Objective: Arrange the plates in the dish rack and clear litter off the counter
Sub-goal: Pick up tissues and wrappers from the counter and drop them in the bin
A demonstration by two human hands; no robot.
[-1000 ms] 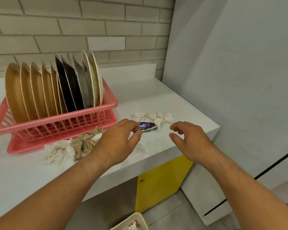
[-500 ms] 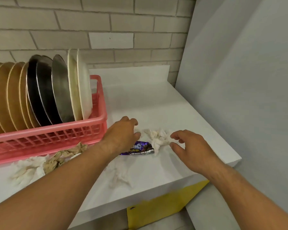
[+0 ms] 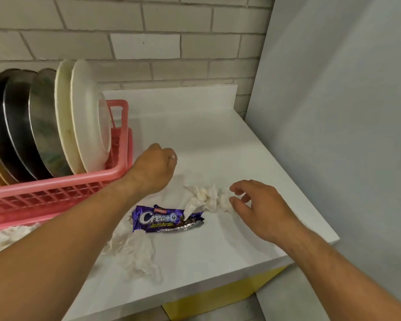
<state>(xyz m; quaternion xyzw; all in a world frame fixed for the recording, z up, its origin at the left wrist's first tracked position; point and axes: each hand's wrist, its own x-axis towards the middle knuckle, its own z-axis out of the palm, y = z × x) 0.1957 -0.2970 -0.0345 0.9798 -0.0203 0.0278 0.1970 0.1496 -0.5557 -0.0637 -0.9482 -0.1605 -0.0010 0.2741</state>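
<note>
Several plates stand on edge in the pink dish rack (image 3: pixel 56 184): white plates (image 3: pixel 88 117) at its right end, steel plates (image 3: pixel 42 126) beside them, tan ones at the frame's left edge. On the white counter (image 3: pixel 218 140) lies a purple Cream-O wrapper (image 3: pixel 158 220). A crumpled white tissue (image 3: pixel 205 198) sits just right of it, and another tissue (image 3: pixel 137 253) lies nearer the front edge. My left hand (image 3: pixel 153 167) hovers with curled fingers by the rack's right corner, beyond the wrapper; nothing shows in it. My right hand (image 3: pixel 259 205) has loosely bent fingers at the first tissue's right edge.
More crumpled tissue (image 3: pixel 0 237) lies in front of the rack at the far left. A grey panel (image 3: pixel 333 112) closes off the counter's right side, and a brick wall stands behind. A yellow cabinet door (image 3: pixel 218 295) sits under the counter's front edge.
The view has moved closer and to the right. My left hand has gone forward past the wrapper toward the rack's corner. My right hand has reached the tissue's right edge.
</note>
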